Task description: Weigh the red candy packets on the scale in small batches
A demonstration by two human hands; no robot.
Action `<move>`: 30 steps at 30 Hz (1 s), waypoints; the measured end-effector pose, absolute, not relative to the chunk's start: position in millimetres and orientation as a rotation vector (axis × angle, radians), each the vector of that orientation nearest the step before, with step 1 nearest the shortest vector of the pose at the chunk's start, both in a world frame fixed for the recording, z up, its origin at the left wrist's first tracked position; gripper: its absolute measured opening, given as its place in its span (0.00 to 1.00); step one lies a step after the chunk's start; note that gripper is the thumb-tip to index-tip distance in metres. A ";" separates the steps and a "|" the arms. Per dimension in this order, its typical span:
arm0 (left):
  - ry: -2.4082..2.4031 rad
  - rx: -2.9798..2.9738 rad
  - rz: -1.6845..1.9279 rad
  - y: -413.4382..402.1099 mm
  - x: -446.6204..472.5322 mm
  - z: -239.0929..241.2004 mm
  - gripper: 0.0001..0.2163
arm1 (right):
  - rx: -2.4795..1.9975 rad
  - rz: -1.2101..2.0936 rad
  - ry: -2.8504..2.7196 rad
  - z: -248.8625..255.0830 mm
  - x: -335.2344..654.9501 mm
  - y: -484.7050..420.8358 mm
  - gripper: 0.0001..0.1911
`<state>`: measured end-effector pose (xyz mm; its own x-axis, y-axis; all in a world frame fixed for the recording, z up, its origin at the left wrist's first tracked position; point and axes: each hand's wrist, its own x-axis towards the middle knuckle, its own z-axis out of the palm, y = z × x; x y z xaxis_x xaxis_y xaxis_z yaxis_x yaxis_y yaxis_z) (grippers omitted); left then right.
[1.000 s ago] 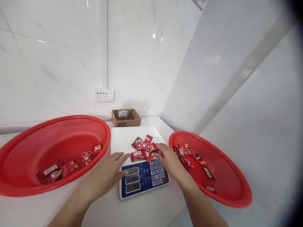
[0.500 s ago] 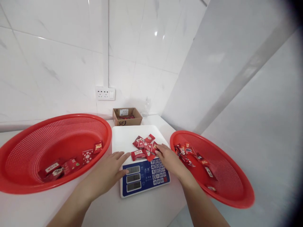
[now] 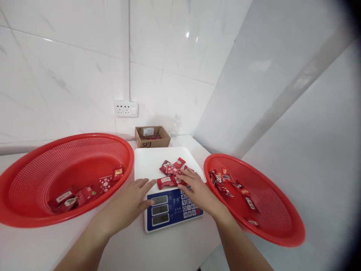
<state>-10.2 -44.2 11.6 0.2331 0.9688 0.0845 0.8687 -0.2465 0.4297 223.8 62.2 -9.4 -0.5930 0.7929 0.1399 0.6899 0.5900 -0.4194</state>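
Several small red snack packets (image 3: 166,182) lie in a loose pile on the white pan of a digital scale (image 3: 148,162). My right hand (image 3: 197,190) is over the near right side of the pile, fingers apart, its fingertips at the packets and its palm covering part of the keypad. Whether the fingertips press on a packet I cannot tell. My left hand (image 3: 131,199) rests open at the scale's left edge, its thumb by the displays (image 3: 160,209) and its index finger just left of the nearest packet. It holds nothing.
On the left a large red plastic basket (image 3: 36,158) contains several packets. Another red basket (image 3: 282,192) with packets stands right of the scale, close to my right forearm. Behind the scale sits a small cardboard box (image 3: 163,142) with red items, below a wall socket (image 3: 126,109).
My right hand has shifted slightly left over the packets, and its fingers have spread from the packet at the pile's right. My left hand stays at the scale's edge. The view has tilted slightly.
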 end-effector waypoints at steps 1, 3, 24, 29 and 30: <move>1.708 2.221 0.491 -43.9 -9.9 11.7 0.20 | -1.194 0.462 -2.515 -7.8 222.7 60.4 0.22; 1.699 2.225 0.489 -43.6 -9.3 11.9 0.20 | -1.152 0.447 -2.566 -3.8 217.7 54.8 0.24; 1.743 2.203 0.408 -44.9 -9.5 14.7 0.22 | -1.352 0.272 -2.301 -16.9 254.8 46.5 0.19; 1.748 2.199 0.391 -45.7 -9.4 15.0 0.22 | -1.358 0.297 -2.340 -19.9 250.3 44.9 0.18; 1.747 2.198 0.393 -45.9 -9.4 14.9 0.22 | -1.357 0.309 -2.325 -20.0 249.9 44.4 0.19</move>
<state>-9.4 -45.9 14.9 0.2205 0.9751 0.0238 0.8916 -0.2114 0.4005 249.9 44.4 -20.0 -0.4293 0.8679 0.2501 0.7722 0.4963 -0.3967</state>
